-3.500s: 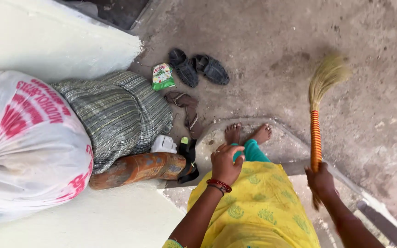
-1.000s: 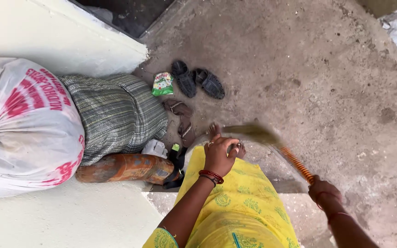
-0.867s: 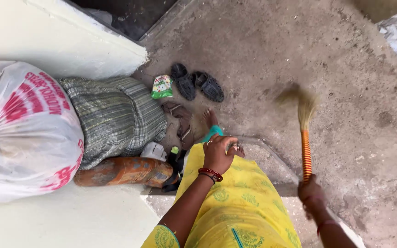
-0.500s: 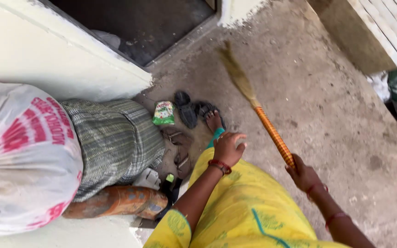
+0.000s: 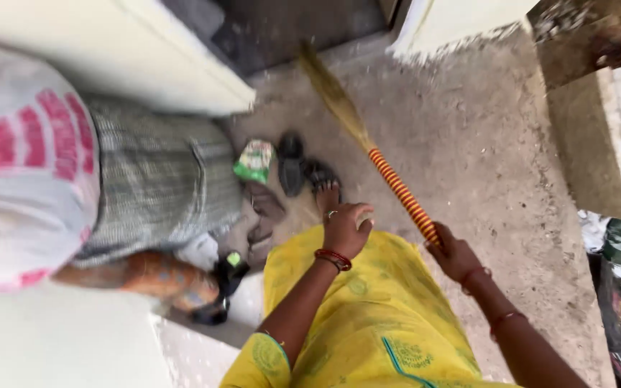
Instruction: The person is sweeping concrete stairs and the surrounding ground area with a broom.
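A person's left hand (image 5: 344, 228) bunches the yellow dress (image 5: 368, 309) at the knee, while the right hand (image 5: 454, 253) clamps the orange-striped handle of a grass broom (image 5: 368, 151), its bristles reaching across the concrete floor (image 5: 468, 144), beyond black sandals (image 5: 303, 165), toward a doorway.

White sack (image 5: 23, 165), striped cloth bundle (image 5: 156, 179), green packet (image 5: 254, 160), black sandals (image 5: 303, 167)

Bare dusty concrete floor (image 5: 468, 165). Black sandals (image 5: 303, 169) on it; green packet (image 5: 254, 160) just left of them, brown sandals (image 5: 261, 219) below, striped sack (image 5: 156, 179) further left, broom's bristle end (image 5: 328, 90) above.
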